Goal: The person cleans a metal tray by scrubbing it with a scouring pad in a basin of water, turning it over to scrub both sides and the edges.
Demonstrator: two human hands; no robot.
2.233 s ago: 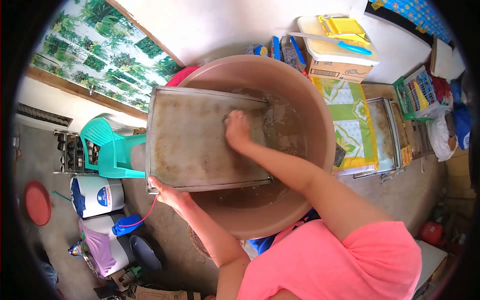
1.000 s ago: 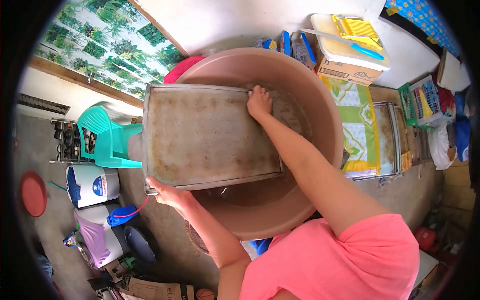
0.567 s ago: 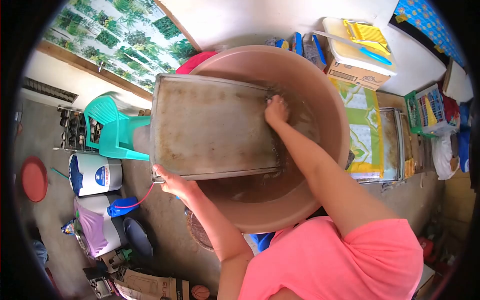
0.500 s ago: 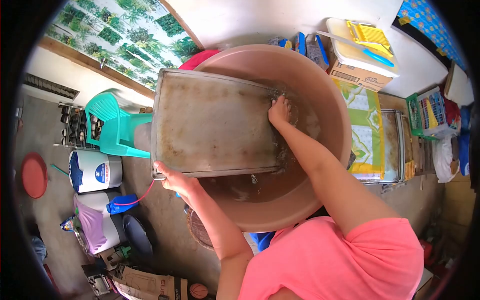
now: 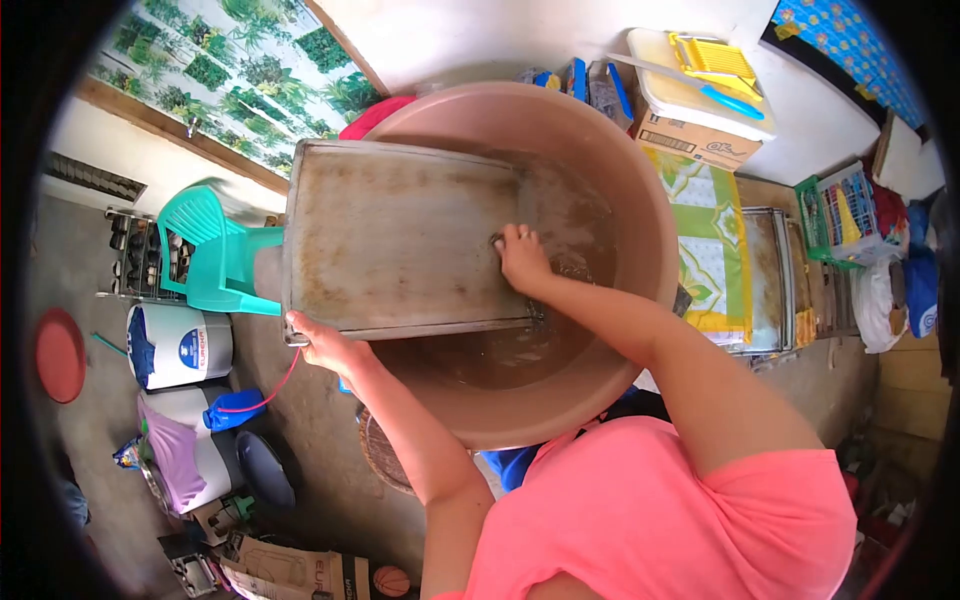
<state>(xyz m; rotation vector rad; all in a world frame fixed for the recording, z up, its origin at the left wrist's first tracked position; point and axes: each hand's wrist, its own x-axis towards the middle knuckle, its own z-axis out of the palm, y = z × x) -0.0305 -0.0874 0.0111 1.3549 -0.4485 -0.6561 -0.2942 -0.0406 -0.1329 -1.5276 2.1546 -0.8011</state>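
A large, stained metal tray (image 5: pixel 400 240) leans tilted across a big brown plastic tub (image 5: pixel 655 240), its far right end in the murky water (image 5: pixel 570 210). My left hand (image 5: pixel 325 343) grips the tray's near left corner, thumb over the rim. On the tray's surface near the waterline rests my right hand (image 5: pixel 523 262), fingers curled over a small dark thing (image 5: pixel 497 239) that is mostly hidden. What it is I cannot make out.
A green plastic chair (image 5: pixel 215 255) stands left of the tub, above white buckets (image 5: pixel 180 345). To the right are a patterned cloth (image 5: pixel 705 250) and more metal trays (image 5: pixel 770 275). A knife (image 5: pixel 725 100) lies on a white lid (image 5: pixel 650 70) at the back.
My right hand has come out of the water at the tray's end and moved left onto its surface. The left hand keeps its grip on the corner.
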